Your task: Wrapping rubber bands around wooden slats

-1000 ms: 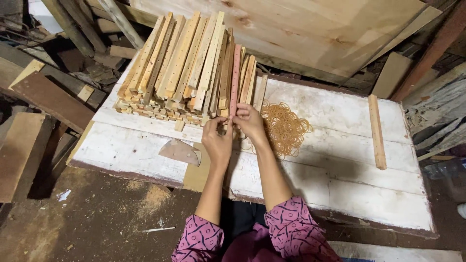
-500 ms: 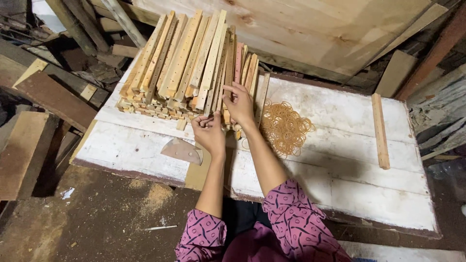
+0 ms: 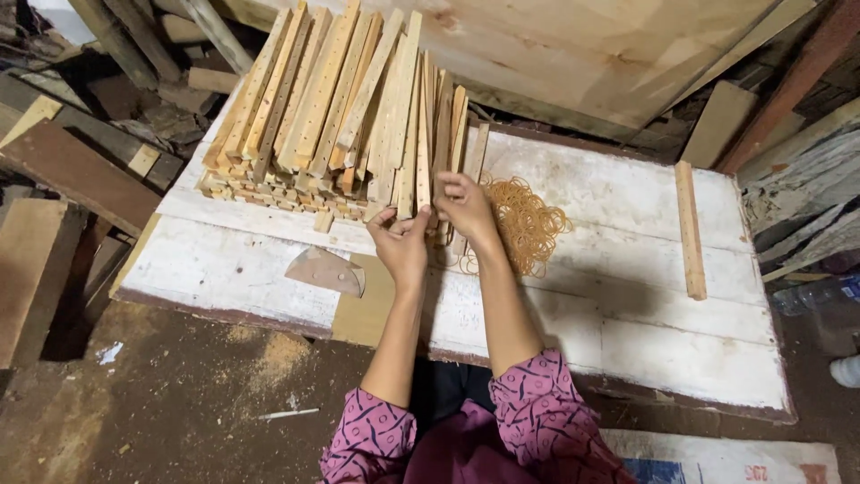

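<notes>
sticks [image 3: 340, 99] pale tan | table [image 3: 627, 269] white | rubber bands [image 3: 528, 220] orange-tan

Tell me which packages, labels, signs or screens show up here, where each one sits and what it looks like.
Printed white sack or sheet: on the floor at the bottom right, below the table's near edge; flat, white, with blue and red print.
Plastic bottle: at the right edge, beside the table; clear, lying on its side, with a blue label.
No signs or screens show.

Pale raw wooden slats [image 3: 340, 108], matt; worn white-painted plank table [image 3: 627, 296]; tan rubber bands [image 3: 528, 220].
</notes>
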